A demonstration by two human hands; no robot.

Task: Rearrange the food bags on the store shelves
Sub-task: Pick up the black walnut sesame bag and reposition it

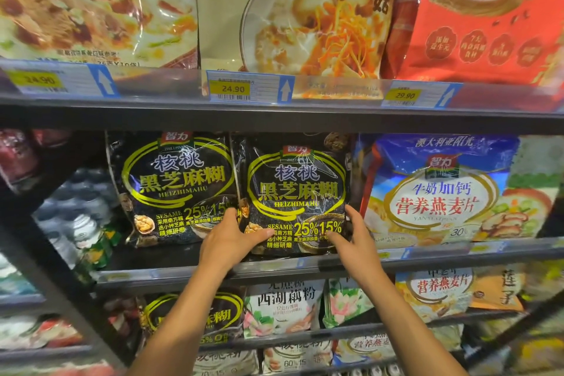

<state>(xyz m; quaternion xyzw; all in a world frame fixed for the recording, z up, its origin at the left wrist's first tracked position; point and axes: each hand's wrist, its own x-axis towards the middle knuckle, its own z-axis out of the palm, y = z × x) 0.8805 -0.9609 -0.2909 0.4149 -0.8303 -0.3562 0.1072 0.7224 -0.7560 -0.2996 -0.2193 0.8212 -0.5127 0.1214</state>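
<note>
While the left hand (231, 242) and right hand (355, 238) are gripping its lower corners, the glossy black sesame bag (294, 189) with yellow-green lettering is standing upright on the middle shelf (427, 253), beside a matching bag (174, 183).

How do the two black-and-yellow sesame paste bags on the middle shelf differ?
The right black-and-yellow sesame bag is gripped at its lower corners by the left hand and right hand; the left black-and-yellow sesame bag is not. The right bag's print sits lower, and it overlaps the left bag's edge. Both carry the same design.
</note>
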